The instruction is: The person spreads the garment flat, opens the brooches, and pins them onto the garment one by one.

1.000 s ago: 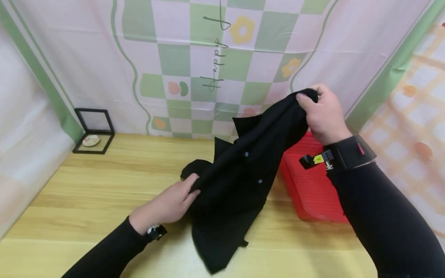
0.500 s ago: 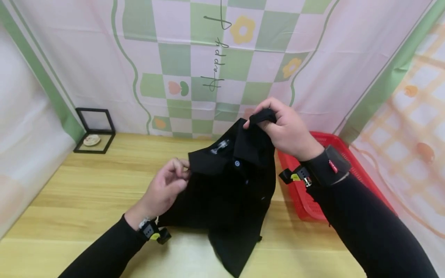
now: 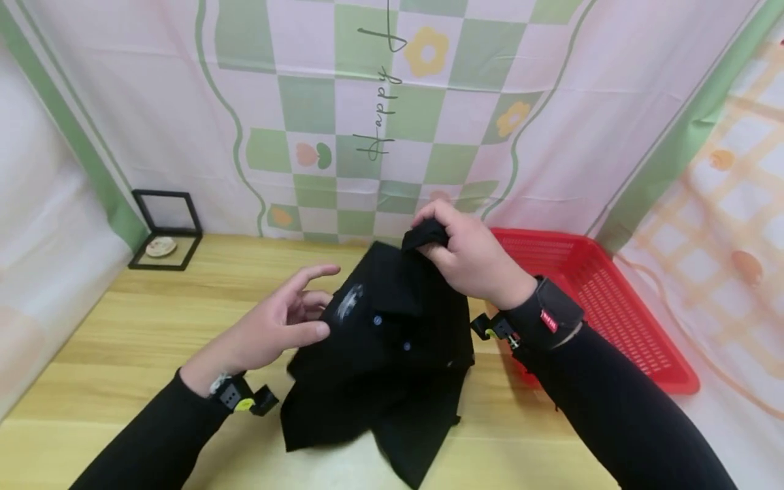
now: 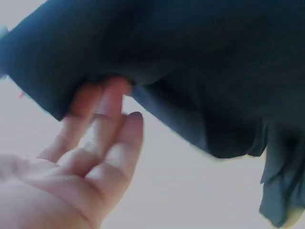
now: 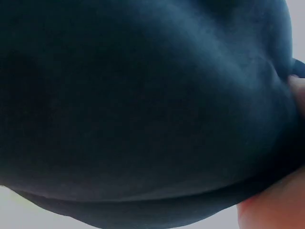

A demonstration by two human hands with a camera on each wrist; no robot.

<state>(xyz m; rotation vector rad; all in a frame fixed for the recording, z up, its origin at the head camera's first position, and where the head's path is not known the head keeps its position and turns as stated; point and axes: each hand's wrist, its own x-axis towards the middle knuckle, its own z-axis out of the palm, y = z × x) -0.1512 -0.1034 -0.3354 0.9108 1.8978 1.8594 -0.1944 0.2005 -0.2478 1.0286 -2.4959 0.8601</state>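
Observation:
A black collared shirt (image 3: pixel 367 367) with pale buttons and a light print or label near its neck hangs over the table in front of me. My right hand (image 3: pixel 468 255) pinches it by a bunched fold at the collar. My left hand (image 3: pixel 269 320) is at the shirt's left side, thumb and index finger spread and curled around nothing. In the left wrist view, the fingertips of the left hand (image 4: pixel 95 148) reach behind the lower edge of the cloth (image 4: pixel 190 71). Dark fabric (image 5: pixel 143 105) fills most of the right wrist view and hides much of that hand.
To the right stands a red plastic basket (image 3: pixel 637 313), partly behind the right forearm. At the back left of the wooden table (image 3: pixel 153 333) is a black hinged frame (image 3: pixel 165 229) with a small round disc (image 3: pixel 161 247) on it. A patterned curtain (image 3: pixel 361 109) closes off the back.
My right hand has come left and down, bringing the shirt's collar toward the middle. The left hand has let go of the cloth and drawn a little left. More of the basket shows.

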